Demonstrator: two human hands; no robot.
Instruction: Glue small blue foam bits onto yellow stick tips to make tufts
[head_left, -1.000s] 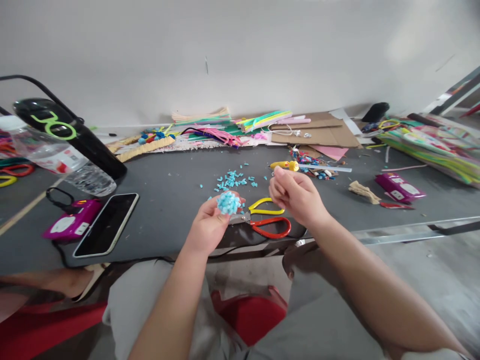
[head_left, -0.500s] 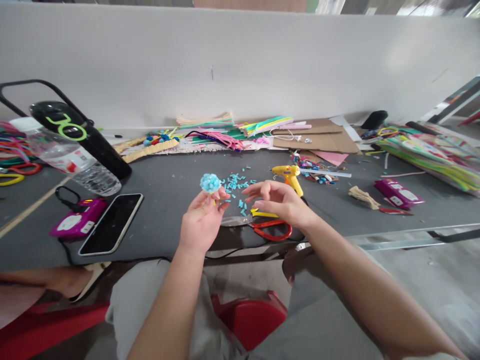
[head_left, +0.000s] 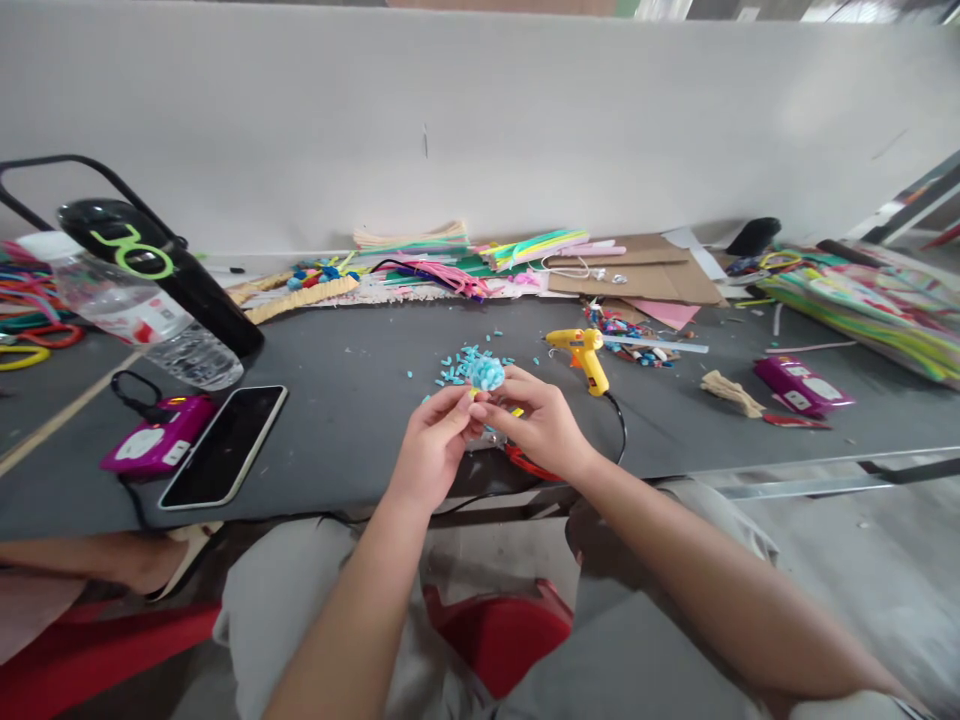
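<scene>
A light-blue fuzzy ball [head_left: 487, 373], seemingly built of short pipe cleaner pieces, has a bit of yellow under it. My left hand [head_left: 435, 440] pinches it from below on the left. From the right, my right hand [head_left: 544, 420] has come against it, thumb and fingers closed at its base. Loose blue pipe cleaner pieces [head_left: 459, 366] lie on the table just behind. Red-handled scissors [head_left: 531, 464] lie below my hands, largely covered by them. A yellow hot glue gun [head_left: 585, 358] with a glue stick rests right of my hands.
On the left stand a phone [head_left: 225, 447], a purple power block [head_left: 161, 436], a water bottle [head_left: 150, 320] and a black flask [head_left: 187, 280]. Pipe cleaner bundles [head_left: 532, 250] and cardboard [head_left: 637, 270] line the wall. Another purple block [head_left: 802, 385] sits right. A person's foot shows lower left.
My left hand has carried the blue ball rightward and slightly down. My right hand has moved left and closed in on it. The scissors are now more covered.
</scene>
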